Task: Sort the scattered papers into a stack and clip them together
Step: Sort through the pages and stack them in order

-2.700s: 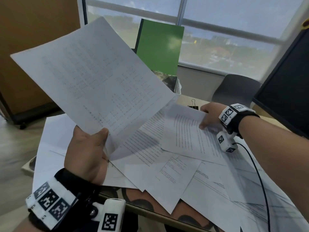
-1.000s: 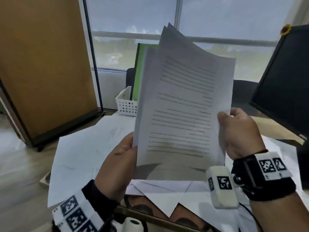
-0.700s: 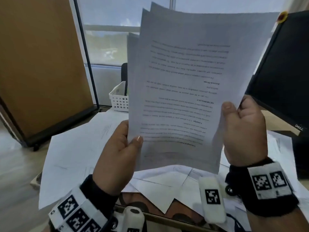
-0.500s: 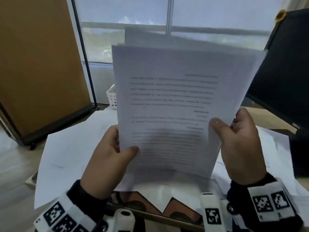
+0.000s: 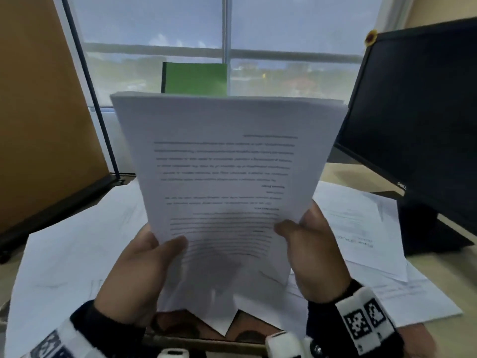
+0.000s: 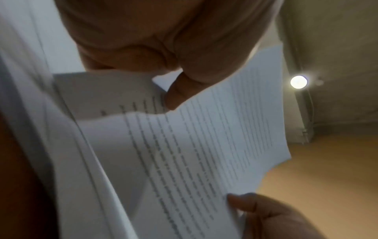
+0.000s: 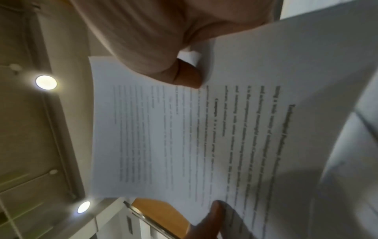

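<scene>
A stack of printed white papers (image 5: 227, 161) stands upright above the desk, its text upside down to me. My left hand (image 5: 144, 264) grips its lower left edge, thumb across the front sheet. My right hand (image 5: 312, 249) grips the lower right edge, thumb on the front. The stack (image 6: 184, 153) appears in the left wrist view under my left thumb, and the stack (image 7: 204, 129) shows in the right wrist view under my right thumb. More loose papers (image 5: 77, 254) lie scattered on the desk below. No clip is in sight.
A black monitor (image 5: 418, 115) stands at the right. A green folder (image 5: 196, 78) stands upright behind the stack by the window. A brown partition (image 5: 38, 112) stands at the left. Further sheets (image 5: 361, 228) lie on the desk under the monitor's edge.
My right hand picked a sheet off the desk and joined it to the left hand's. Both hands turned the sheets upright and lowered them, and their top edges now line up.
</scene>
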Demonstrator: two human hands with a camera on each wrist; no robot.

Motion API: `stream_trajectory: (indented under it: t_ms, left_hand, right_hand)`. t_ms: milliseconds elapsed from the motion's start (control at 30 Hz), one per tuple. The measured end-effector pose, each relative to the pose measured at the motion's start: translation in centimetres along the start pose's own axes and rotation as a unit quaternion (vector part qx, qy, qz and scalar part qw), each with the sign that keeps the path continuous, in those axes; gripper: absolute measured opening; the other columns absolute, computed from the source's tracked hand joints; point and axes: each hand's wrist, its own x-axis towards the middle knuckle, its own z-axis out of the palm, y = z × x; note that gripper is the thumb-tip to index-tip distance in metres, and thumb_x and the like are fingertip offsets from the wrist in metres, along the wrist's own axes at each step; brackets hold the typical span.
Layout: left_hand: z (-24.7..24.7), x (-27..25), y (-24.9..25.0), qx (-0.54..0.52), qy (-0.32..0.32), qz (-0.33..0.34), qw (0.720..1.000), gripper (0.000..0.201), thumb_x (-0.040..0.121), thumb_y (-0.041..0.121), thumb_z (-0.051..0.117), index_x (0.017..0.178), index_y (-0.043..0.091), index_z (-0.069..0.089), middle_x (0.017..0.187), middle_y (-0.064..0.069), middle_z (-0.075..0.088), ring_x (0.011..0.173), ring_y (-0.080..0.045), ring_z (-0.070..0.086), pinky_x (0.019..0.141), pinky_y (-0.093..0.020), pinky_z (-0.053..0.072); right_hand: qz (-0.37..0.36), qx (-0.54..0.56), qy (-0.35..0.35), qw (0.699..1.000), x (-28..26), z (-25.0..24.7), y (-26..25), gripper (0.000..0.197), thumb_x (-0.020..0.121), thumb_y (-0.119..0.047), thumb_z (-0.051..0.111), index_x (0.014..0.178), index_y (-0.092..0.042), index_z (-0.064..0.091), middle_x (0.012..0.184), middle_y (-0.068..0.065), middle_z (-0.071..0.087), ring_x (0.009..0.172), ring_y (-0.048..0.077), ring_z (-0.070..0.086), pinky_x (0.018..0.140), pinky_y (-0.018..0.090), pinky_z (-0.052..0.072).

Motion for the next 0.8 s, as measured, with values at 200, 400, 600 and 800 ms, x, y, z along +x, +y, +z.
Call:
stream_trajectory:
  t_ms: [200, 400, 600, 800]
  left_hand:
    - [-1.3, 1.6, -0.7, 0.057, 0.029, 0.033, 0.997, 0.022, 0.105, 0.012, 0.056, 0.107, 0.029, 0.070, 0.072, -0.001, 0.075, 0.055, -0.020, 0.059, 0.053, -0.027, 0.045]
    - [-4.6, 3.6, -1.5, -0.111, 0.083, -0.039, 0.990, 0.027, 0.104, 0.008, 0.056, 0.124, 0.021, 0.069, 0.102, -0.011, 0.080, 0.088, -0.035, 0.076, 0.084, -0.050, 0.056]
    - [-5.2, 4.6, -3.0, -0.280, 0.147, -0.046, 0.948, 0.053, 0.095, 0.019, 0.066, 0.147, 0.019, 0.056, 0.143, -0.008, 0.063, 0.112, -0.029, 0.068, 0.093, -0.048, 0.060]
    - [-4.8, 4.5, -3.8, -0.276, 0.121, 0.030, 0.953, 0.044, 0.106, 0.001, 0.046, 0.140, 0.025, 0.060, 0.122, 0.010, 0.076, 0.112, -0.013, 0.072, 0.079, -0.031, 0.064]
  right_hand:
    - [-0.011, -0.141, -0.116, 0.983, 2.8, -1.0, -3.8, 0.037, 0.091, -0.009, 0.057, 0.121, -0.032, 0.054, 0.109, -0.013, 0.069, 0.099, 0.004, 0.066, 0.084, 0.029, 0.057]
    - [0.059, -0.302, -0.085, 0.948, 11.6, -7.2, -3.0, 0.060, 0.089, -0.026, 0.072, 0.141, -0.023, 0.044, 0.131, -0.003, 0.056, 0.114, 0.019, 0.059, 0.093, 0.036, 0.051]
    - [0.119, -0.596, -0.104, 0.787, 18.1, -11.3, 2.9, 0.035, 0.089, -0.017, 0.072, 0.124, -0.016, 0.065, 0.132, 0.002, 0.063, 0.118, 0.023, 0.060, 0.097, 0.030, 0.047]
    - [0.199, -0.671, -0.157, 0.697, 20.1, -10.0, 3.9, 0.068, 0.086, -0.038, 0.077, 0.145, -0.016, 0.050, 0.146, 0.004, 0.053, 0.132, 0.027, 0.050, 0.098, 0.031, 0.041]
